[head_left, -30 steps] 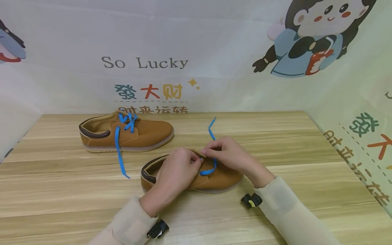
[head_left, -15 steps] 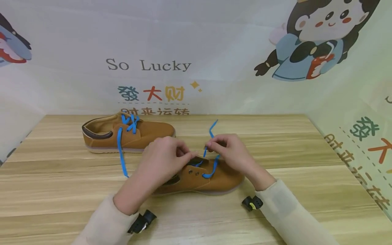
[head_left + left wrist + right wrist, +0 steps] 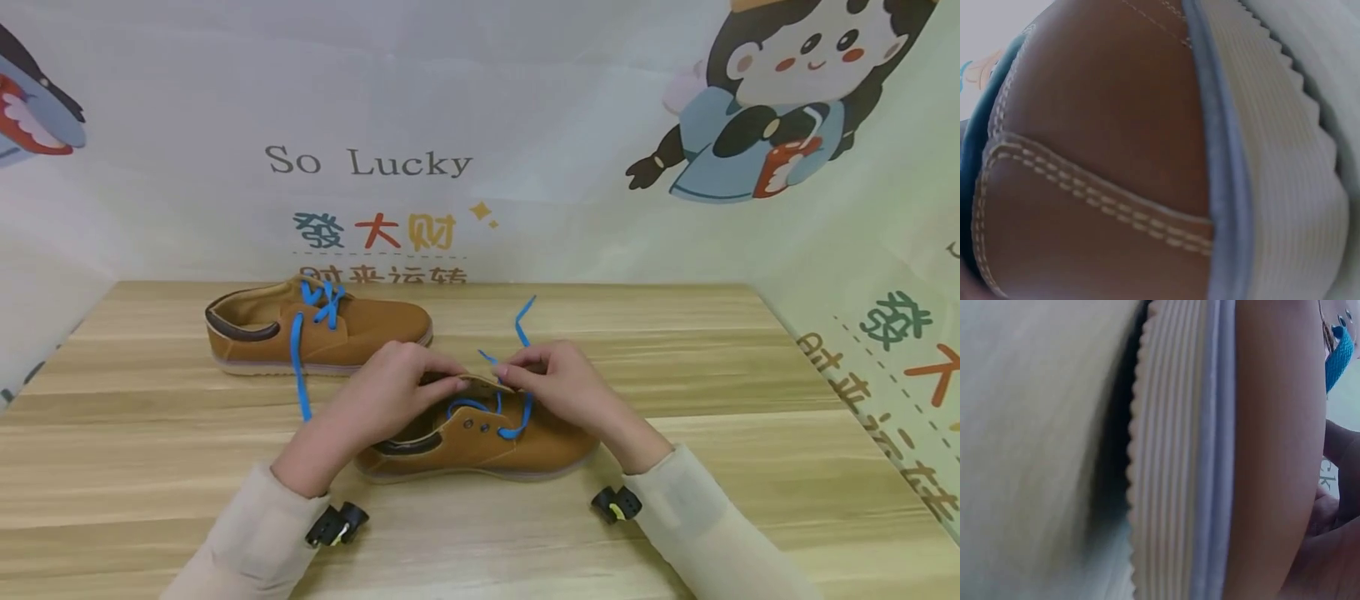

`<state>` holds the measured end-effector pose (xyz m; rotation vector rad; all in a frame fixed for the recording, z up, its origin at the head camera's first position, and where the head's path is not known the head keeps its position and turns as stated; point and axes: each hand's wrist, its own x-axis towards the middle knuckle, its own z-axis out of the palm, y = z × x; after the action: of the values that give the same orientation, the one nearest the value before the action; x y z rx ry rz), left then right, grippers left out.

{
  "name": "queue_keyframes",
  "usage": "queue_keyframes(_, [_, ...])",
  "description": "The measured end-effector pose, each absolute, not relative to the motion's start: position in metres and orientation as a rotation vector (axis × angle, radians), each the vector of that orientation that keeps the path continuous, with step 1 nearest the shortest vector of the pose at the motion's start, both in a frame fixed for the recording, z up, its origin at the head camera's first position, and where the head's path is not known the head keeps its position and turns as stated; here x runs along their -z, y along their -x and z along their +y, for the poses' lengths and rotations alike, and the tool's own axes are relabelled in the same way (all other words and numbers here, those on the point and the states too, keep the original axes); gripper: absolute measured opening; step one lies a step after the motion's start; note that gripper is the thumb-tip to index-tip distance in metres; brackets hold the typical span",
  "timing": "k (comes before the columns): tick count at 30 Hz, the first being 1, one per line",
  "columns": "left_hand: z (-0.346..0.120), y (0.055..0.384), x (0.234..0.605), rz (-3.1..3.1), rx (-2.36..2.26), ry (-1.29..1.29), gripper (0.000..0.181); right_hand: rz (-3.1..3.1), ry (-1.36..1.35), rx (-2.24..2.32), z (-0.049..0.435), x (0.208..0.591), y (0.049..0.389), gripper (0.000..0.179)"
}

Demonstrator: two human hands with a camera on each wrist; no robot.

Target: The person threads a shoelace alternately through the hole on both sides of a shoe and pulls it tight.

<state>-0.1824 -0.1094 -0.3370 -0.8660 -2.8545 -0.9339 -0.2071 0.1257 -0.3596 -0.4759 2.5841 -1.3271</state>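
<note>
A brown shoe [image 3: 540,433] stands on the table, toe to the right, with its near eyelet flap showing two bare eyelets. Its blue shoelace [image 3: 512,433] comes out of a front eyelet, and part of it loops inside the opening. My left hand [image 3: 397,387] reaches over the heel and pinches the far flap's upper edge. By the front of that flap, my right hand [image 3: 558,379] pinches the lace, whose tip sticks out left of the fingertips. The left wrist view shows the shoe's stitched side [image 3: 1104,144]; the right one shows the sole edge [image 3: 1172,450].
Behind stands a second brown shoe [image 3: 390,325], its blue lace [image 3: 302,375] hanging down the near side. The other long lace end [image 3: 522,321] lies beyond my right hand. A printed cloth [image 3: 555,125] closes off the back of the wooden table [image 3: 675,350].
My left hand first moved left off the front flap and now sits further along its edge. My right hand drew the lace up, then lowered a little toward the flap.
</note>
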Motion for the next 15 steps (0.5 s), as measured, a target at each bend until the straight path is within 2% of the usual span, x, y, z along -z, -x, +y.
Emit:
queue_keyframes(10, [-0.1091, 0.1832, 0.3387, -2.857, 0.945, 0.841, 0.017, 2.412, 0.407, 1.498, 0.1221, 0.3616, 0.2077, 0.018])
queue_keyframes(15, [-0.1088, 0.1818, 0.3397, -2.862, 0.928, 0.819, 0.018, 2.331, 0.366, 1.601, 0.1216, 0.362, 0.2089, 0.026])
